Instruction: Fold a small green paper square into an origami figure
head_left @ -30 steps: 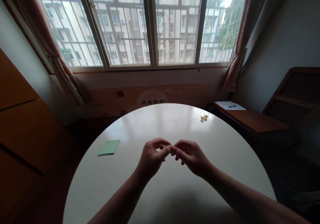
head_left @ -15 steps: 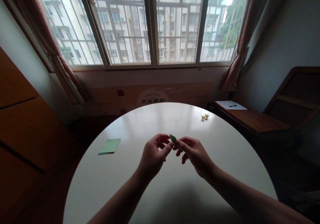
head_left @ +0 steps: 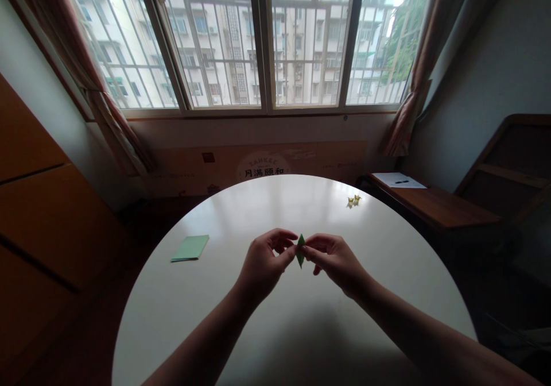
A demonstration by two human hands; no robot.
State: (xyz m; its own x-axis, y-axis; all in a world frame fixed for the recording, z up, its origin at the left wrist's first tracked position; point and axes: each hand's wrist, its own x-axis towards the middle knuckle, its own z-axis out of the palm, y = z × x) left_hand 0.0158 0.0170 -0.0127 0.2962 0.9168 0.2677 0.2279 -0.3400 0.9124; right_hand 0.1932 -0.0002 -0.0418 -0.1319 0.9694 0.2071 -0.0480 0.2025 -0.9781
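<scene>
A small piece of folded green paper, narrow and pointed at top and bottom, is held upright above the table. My left hand pinches its left side between thumb and fingers. From the right, my right hand pinches it too, thumb tip close to the other thumb. The fingertips cover the paper's middle, so its folds there are hidden.
A stack of light green paper squares lies on the round white table, to the left. Small yellowish folded pieces sit near its far right edge. Beyond stands a wooden bench with a paper sheet and pen.
The folded green paper has turned from a leftward tilt to upright, and its lower point now shows below the fingers. Both hands stay nearly in place, the right fingers more curled.
</scene>
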